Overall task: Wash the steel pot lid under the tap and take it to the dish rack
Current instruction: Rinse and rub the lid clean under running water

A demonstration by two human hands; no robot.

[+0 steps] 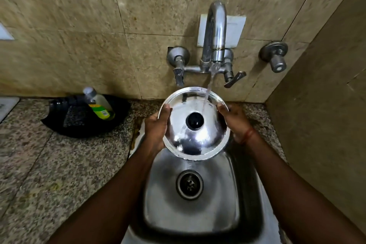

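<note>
A round steel pot lid (208, 136) with a black knob in its middle is held over the steel sink (221, 200), its top side facing me. My left hand (157, 127) grips its left rim and my right hand (234, 120) grips its right rim. Water runs from the chrome tap (215, 31) on the wall and lands on the lid's upper right part, then drips off its lower edge toward the drain (189, 184). No dish rack is in view.
A black tray (59, 119) on the granite counter (49, 164) at left holds a soap bottle (100, 104) and a dark scrub pad (76, 116). Tiled walls close in behind and at right, with a separate valve (275, 56) on the wall.
</note>
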